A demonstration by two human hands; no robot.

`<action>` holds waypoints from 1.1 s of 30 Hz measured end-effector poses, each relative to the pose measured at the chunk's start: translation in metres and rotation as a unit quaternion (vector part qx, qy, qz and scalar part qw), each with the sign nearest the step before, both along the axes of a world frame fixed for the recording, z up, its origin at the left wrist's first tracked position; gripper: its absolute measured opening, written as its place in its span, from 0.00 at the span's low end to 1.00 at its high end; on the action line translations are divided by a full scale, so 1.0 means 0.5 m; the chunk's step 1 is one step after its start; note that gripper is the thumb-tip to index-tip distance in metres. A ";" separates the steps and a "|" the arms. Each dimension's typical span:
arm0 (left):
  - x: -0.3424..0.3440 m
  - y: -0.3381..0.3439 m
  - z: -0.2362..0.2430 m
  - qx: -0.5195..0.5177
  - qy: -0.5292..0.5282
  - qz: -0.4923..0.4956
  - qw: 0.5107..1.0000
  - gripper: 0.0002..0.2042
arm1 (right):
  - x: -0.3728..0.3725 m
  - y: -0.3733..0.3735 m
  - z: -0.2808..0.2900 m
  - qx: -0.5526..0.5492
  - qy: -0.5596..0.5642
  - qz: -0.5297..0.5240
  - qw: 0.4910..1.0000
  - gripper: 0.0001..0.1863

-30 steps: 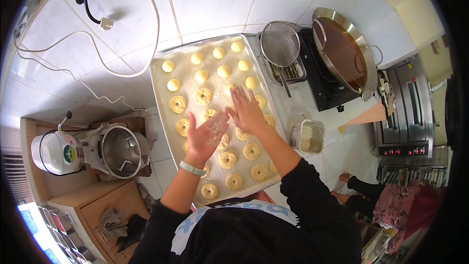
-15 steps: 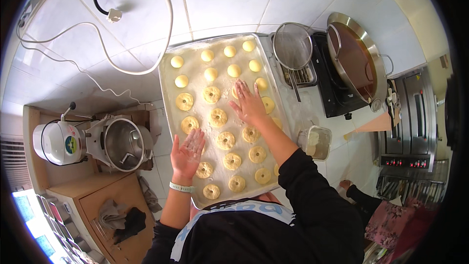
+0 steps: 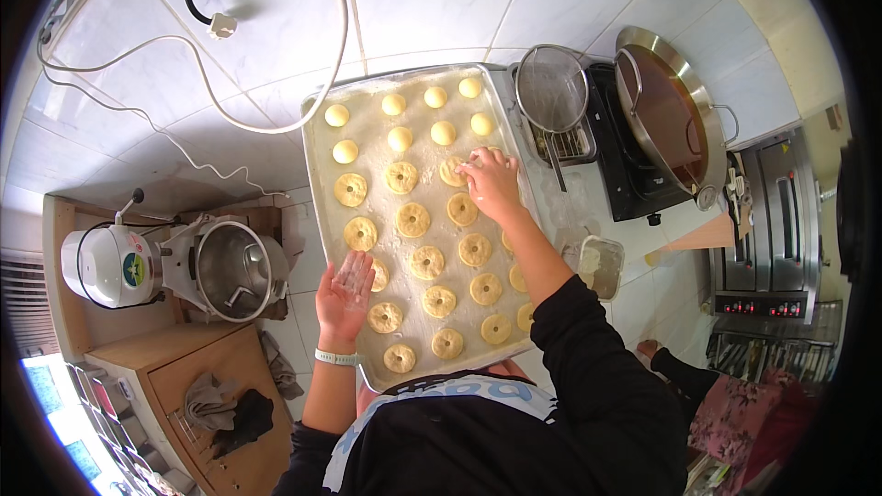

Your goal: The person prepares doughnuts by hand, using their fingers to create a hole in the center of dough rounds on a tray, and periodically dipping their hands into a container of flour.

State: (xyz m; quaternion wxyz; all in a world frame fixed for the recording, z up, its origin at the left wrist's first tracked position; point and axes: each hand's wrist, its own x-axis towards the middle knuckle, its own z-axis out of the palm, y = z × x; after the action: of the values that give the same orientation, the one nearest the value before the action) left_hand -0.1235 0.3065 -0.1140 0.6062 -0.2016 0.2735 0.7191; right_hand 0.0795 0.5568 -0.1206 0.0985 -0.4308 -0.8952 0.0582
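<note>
Head view: the dough ring [image 3: 448, 174] lies in the third row from the far rim of the tray [image 3: 371, 143]. Your right hand [image 3: 494, 184] reaches over its edge, palm down, fingers curled; whether they grip cannot be told. Your left hand [image 3: 345, 296], palm up, is open over the left rim. Bare floured surface separates the rows; a mesh strainer [image 3: 551, 87] sits near the right rim.

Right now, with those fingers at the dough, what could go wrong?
The right hand has its fingers bent at one dough piece, so pressing too hard might squash or tear it. The black right sleeve is close to a dough ring at the edge of the tray and could smear it. The strainer has its handle pointing toward the person, so the right arm might bump it.
</note>
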 end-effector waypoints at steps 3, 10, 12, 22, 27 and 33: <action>0.001 -0.002 -0.005 0.004 0.006 -0.006 1.000 0.22 | -0.005 -0.001 -0.008 0.002 -0.030 0.010 0.999 0.12; 0.001 -0.001 -0.005 -0.006 0.003 -0.007 1.000 0.22 | 0.000 -0.021 -0.025 0.028 -0.037 0.032 0.998 0.15; 0.010 0.004 -0.004 0.002 0.005 -0.030 1.000 0.22 | -0.012 -0.012 -0.042 0.043 -0.063 0.028 0.997 0.16; 0.071 0.005 0.042 0.011 0.158 -0.180 0.971 0.14 | -0.068 -0.298 0.074 -0.090 0.107 0.138 0.981 0.14; 0.052 -0.006 0.028 0.017 0.182 -0.203 0.962 0.11 | -0.088 -0.364 0.106 0.053 0.112 0.120 0.985 0.16; 0.039 -0.025 0.056 0.043 0.239 -0.202 0.949 0.11 | -0.106 -0.435 0.145 0.088 0.095 0.067 0.989 0.16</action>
State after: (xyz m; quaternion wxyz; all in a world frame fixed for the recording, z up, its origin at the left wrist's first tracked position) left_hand -0.1042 0.2942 -0.0861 0.6640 0.0619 0.4143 0.6194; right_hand 0.0265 0.3391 -0.0479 0.2168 -0.3516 -0.9103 0.0268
